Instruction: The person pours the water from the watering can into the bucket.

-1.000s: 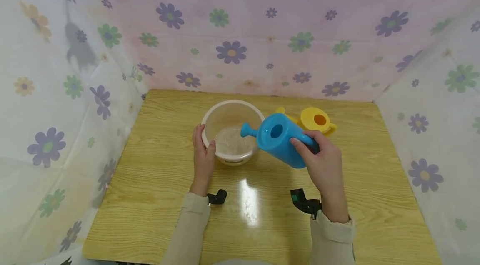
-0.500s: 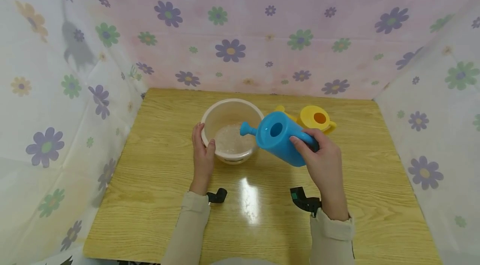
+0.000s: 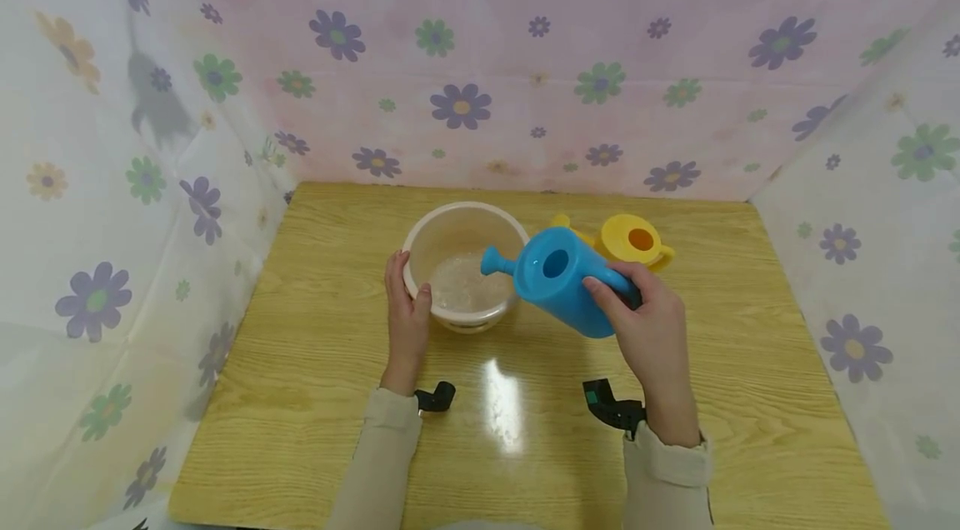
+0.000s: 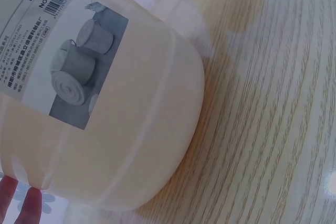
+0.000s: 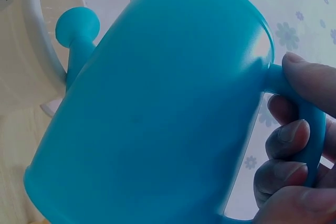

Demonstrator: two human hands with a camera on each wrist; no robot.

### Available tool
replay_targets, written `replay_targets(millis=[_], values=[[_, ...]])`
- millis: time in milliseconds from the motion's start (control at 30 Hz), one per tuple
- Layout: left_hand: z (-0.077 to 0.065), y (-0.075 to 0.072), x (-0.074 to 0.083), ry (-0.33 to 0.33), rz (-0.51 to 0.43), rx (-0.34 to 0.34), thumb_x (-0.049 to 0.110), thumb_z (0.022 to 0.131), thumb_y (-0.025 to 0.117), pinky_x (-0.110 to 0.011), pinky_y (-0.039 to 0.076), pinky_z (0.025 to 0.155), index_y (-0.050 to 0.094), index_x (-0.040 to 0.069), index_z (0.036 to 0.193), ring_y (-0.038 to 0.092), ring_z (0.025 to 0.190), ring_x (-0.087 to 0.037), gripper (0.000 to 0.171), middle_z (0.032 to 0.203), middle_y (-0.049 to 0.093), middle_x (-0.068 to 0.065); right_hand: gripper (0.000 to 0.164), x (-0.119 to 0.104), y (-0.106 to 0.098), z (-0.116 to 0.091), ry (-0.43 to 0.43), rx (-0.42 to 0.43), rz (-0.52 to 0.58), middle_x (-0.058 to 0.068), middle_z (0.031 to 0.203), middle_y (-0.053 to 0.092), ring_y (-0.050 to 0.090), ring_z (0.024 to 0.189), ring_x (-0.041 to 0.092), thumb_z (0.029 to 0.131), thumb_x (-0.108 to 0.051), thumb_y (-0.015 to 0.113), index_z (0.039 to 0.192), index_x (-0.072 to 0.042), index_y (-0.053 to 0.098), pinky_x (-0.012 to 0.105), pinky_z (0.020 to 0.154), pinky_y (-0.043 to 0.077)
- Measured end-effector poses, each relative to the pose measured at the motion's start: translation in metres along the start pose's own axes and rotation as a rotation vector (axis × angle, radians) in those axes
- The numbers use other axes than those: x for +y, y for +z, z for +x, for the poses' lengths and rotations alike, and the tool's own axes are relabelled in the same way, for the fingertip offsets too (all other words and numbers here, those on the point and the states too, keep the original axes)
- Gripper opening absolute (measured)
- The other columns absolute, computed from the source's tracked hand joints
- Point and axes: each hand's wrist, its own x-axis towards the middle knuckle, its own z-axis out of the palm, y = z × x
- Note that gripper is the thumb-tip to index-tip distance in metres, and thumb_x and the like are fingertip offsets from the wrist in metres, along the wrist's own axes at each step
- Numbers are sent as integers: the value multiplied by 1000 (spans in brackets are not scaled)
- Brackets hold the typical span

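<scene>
Apparently pouring step: right hand [image 3: 651,322] grips tilted blue watering can [image 3: 564,292] by handle [image 3: 611,277], spout [image 3: 498,262] over bucket [image 3: 467,207] on worktop [image 3: 300,347]; left hand [image 3: 408,317] holds bucket's left side. Next move likely calls for steeper tilt.

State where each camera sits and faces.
Head: on the head, facing forward and down over the table; left hand, right hand and sleeves show.
Left wrist: worn there, facing the bucket and its label; fingertips show.
Right wrist: worn there, facing the blue watering can; fingers grip its handle.
Head and right wrist share the blue watering can.
</scene>
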Motion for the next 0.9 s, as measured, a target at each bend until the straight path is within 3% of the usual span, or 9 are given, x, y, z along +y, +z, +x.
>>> replay_targets(millis=[233, 533, 900], values=[[-1, 1, -4, -11, -7, -4, 10, 86, 43, -52, 28, 95, 27, 5, 136, 24, 127, -29, 52, 144, 13, -17, 41, 1, -1, -1, 4, -4, 10, 10, 104, 61, 55, 94, 29, 79, -38, 64, 104, -6, 61, 54, 80, 42], [2, 4, -38, 2, 15, -6, 17, 89, 46, -48, 31, 95, 26, 18, 138, 24, 128, -22, 53, 146, 13, -6, 39, 1, 1, 0, -21, 10, 9, 9, 102, 62, 56, 93, 27, 78, -37, 65, 102, -6, 62, 52, 78, 43], [2, 5, -40, 1, 13, 13, 29, 88, 43, -46, 32, 94, 27, 18, 138, 26, 127, -17, 53, 145, 15, 0, 38, -1, 2, 0, -25, 6, 14, 8, 102, 62, 56, 93, 26, 77, -36, 66, 101, -7, 62, 51, 78, 44]])
